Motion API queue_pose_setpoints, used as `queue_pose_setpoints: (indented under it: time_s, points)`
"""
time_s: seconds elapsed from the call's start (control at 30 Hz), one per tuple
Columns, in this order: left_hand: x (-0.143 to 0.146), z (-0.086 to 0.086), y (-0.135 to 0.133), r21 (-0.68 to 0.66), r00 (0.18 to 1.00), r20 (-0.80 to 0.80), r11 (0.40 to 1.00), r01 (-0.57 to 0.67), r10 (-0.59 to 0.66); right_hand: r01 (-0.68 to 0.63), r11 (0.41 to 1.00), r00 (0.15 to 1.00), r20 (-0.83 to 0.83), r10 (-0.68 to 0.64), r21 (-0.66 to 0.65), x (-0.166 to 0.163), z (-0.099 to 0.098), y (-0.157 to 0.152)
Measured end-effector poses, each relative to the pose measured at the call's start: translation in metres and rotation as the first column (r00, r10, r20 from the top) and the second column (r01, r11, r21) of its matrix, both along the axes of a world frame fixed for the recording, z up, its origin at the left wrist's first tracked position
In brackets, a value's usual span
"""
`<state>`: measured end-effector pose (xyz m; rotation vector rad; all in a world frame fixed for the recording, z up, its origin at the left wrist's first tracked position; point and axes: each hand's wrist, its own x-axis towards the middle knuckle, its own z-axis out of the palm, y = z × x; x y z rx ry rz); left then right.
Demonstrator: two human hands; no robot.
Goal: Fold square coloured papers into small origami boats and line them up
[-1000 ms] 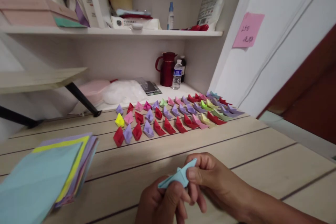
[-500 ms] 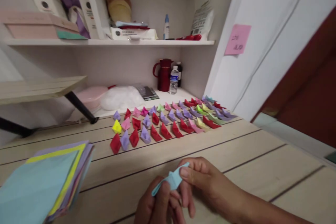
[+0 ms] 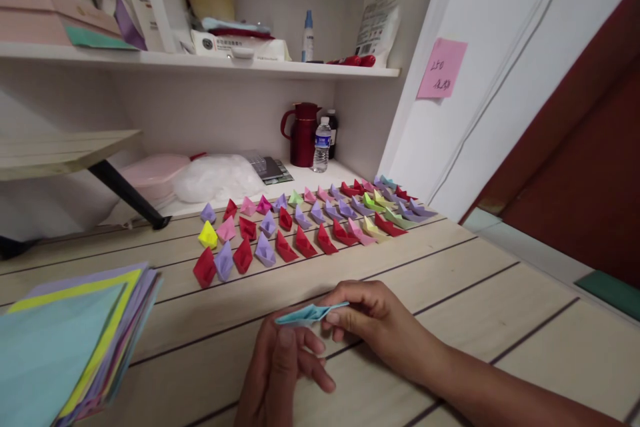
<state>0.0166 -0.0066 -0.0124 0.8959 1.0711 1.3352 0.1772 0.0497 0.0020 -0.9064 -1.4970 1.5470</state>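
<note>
A light blue folded paper boat (image 3: 309, 314) is held above the wooden table in both hands. My right hand (image 3: 373, 315) pinches its right end between thumb and forefinger. At its left end, my left hand (image 3: 280, 363) has the thumb and forefinger closed on the paper, while its other fingers stretch out below. Beyond my hands stand rows of small paper boats in red, purple, pink, yellow and green, among them a red boat (image 3: 205, 268) at the near left corner and a bright yellow boat (image 3: 208, 235) behind it.
A stack of coloured paper sheets (image 3: 60, 347) lies at the left. A small raised wooden stand (image 3: 70, 150) with black legs is behind it. At the back are a white plastic bag (image 3: 217, 178), a dark red jug (image 3: 303, 137) and a water bottle (image 3: 321, 147) under a shelf (image 3: 325, 69).
The blue boat has turned and now shows its narrow, pointed side profile. The fingers of my left hand have loosened and spread beneath it. The view has shifted slightly.
</note>
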Motion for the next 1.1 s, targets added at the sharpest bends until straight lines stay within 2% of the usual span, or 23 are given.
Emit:
queue_pose_setpoints:
  time_s: [0.13,0.27,0.4,0.5,0.6,0.8,0.93,1.1]
  points:
    - [0.003,-0.002,-0.001,-0.041,0.997,0.013,0.996,-0.078,0.079,0.017,0.981,0.992,0.121,-0.041,0.194,0.003,0.002,0.001]
    - [0.004,0.001,-0.002,-0.077,0.996,-0.001,0.993,-0.094,0.094,-0.01,0.922,0.976,0.206,-0.076,0.386,0.001,0.006,-0.003]
    - [0.002,0.005,-0.004,-0.084,0.996,-0.064,0.994,-0.065,0.059,0.0,0.944,0.974,0.213,-0.075,0.329,-0.001,0.005,-0.007]
    - [0.001,0.007,-0.005,-0.076,0.998,-0.057,0.996,-0.041,0.036,-0.041,0.964,0.981,0.196,-0.012,0.262,-0.002,0.003,-0.007]
    - [0.0,0.01,-0.006,-0.067,0.997,-0.077,0.998,0.003,-0.008,-0.077,0.964,0.981,0.193,0.028,0.253,-0.002,0.002,-0.008]
    - [-0.003,0.014,-0.007,-0.142,0.971,-0.184,0.981,0.129,-0.154,-0.097,0.94,0.948,0.319,-0.013,0.326,0.0,0.007,-0.012]
    - [-0.005,0.012,-0.004,-0.15,0.981,-0.137,0.982,0.118,-0.139,-0.091,0.916,0.933,0.354,-0.058,0.39,0.003,0.009,-0.011]
    - [-0.004,0.01,-0.002,-0.161,0.989,-0.112,0.984,0.076,-0.095,-0.068,0.84,0.921,0.358,-0.155,0.538,0.009,0.015,-0.01]
